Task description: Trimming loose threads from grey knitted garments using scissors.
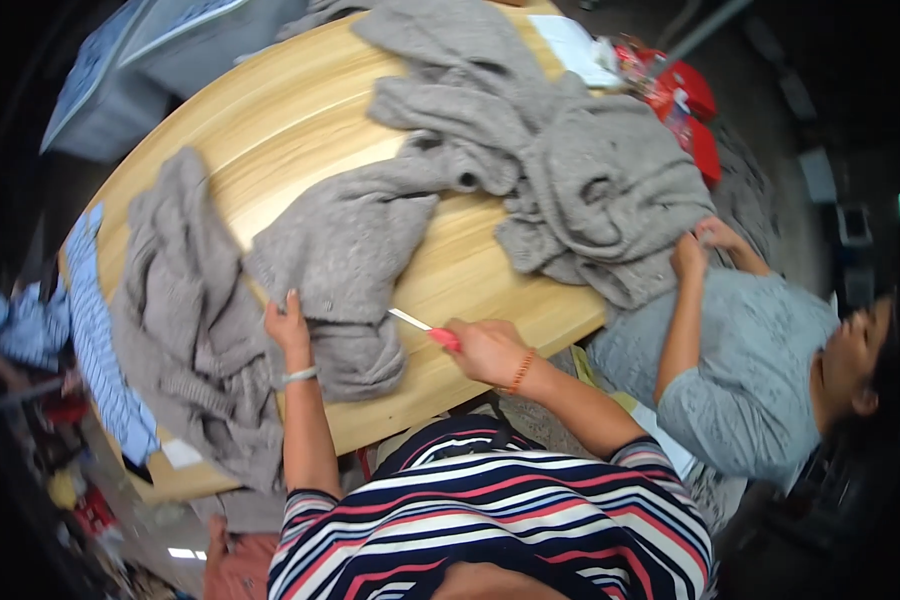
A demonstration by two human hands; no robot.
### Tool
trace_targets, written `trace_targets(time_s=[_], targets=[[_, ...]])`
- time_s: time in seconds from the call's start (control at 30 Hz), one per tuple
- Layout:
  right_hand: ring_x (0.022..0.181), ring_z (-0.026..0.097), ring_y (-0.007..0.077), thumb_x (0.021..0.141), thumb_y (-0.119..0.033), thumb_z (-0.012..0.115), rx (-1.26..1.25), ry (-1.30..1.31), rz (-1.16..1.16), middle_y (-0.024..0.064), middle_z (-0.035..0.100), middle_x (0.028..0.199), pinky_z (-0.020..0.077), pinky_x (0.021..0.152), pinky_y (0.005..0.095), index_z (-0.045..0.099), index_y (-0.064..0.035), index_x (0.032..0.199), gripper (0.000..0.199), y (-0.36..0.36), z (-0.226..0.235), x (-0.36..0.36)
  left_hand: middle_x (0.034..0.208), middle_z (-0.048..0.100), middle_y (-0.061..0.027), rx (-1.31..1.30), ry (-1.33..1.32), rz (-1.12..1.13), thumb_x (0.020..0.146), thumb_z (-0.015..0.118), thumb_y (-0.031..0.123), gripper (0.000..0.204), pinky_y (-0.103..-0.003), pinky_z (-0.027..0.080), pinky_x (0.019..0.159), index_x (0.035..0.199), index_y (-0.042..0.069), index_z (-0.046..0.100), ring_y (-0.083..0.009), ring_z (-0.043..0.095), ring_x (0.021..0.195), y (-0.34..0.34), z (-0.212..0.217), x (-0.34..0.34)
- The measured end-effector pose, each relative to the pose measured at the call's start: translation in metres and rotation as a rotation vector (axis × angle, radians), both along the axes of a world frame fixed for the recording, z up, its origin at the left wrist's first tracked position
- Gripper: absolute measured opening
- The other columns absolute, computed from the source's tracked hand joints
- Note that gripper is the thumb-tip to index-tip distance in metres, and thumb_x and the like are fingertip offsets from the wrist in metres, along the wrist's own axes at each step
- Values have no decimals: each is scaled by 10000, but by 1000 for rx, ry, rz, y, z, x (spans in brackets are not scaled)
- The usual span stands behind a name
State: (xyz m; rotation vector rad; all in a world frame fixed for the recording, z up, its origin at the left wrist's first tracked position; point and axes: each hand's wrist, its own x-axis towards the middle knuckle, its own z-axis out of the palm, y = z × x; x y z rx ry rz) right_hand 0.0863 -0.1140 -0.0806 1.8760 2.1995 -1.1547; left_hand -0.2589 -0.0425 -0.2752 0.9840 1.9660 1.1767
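Note:
A grey knitted sweater (pixel 345 240) lies on the wooden table in front of me. My left hand (pixel 288 325) is closed on its near left edge, the thumb raised on top and part of the fingers hidden. In my right hand (pixel 490 350) is a slim tool with a red handle and a narrow metal blade (pixel 408 319); its exact kind is unclear. The blade points left, its tip close to the sweater's lower right edge. Another grey knitted garment (pixel 185 300) lies to the left, spilling over the table's near edge.
On my right, a co-worker (pixel 740 370) handles a heap of grey knitwear (pixel 610 190) on the wooden table (pixel 450 270). Blue striped cloth (pixel 110 330) hangs along the left edge. Grey bins (pixel 205 50) stand beyond it at far left; red containers (pixel 685 95) sit at far right.

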Motion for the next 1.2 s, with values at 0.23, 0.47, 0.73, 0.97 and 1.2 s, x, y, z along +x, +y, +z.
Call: trace_targets(time_s=[0.23, 0.47, 0.73, 0.97, 1.2], targets=[[801, 670, 433, 915, -317, 628, 27, 3, 29, 218, 691, 825, 515, 728, 531, 637, -103, 1068, 264, -29, -6, 15, 761, 694, -139, -208, -25, -127, 741, 790, 292, 384, -390, 493, 655, 946, -21, 701, -227, 648, 703, -2, -8, -36], [819, 672, 425, 897, -320, 645, 15, -38, -26, 214, 693, 833, 521, 750, 520, 643, -131, 1096, 274, -41, 3, 33, 665, 580, -146, 56, 396, -395, 767, 757, 241, 310, -391, 457, 601, 869, -23, 630, -207, 593, 651, 5, 76, 10], [833, 685, 396, 861, -347, 664, -242, 72, 356, 177, 707, 839, 533, 764, 491, 697, -103, 1009, 287, -78, -8, 33, 988, 654, -48, 256, -327, -642, 774, 779, 191, 441, -303, 476, 815, 1127, -30, 634, -144, 599, 885, -84, 359, 86], [1050, 651, 367, 954, -371, 550, 95, 292, 507, 178, 698, 1076, 494, 942, 467, 582, -122, 1322, 446, -61, -27, -16, 1164, 606, -124, 449, -193, -731, 834, 710, 195, 499, -369, 467, 920, 1249, -35, 556, -232, 579, 1040, -84, 367, 112], [1429, 330, 310, 936, -253, 627, 159, 615, -117, 168, 363, 1539, 273, 1198, 417, 409, -120, 1488, 608, -33, 13, 84, 1323, 540, -198, 600, -4, -726, 931, 605, 180, 515, -434, 458, 1028, 1371, -45, 461, -328, 542, 1196, -72, 363, 138]])
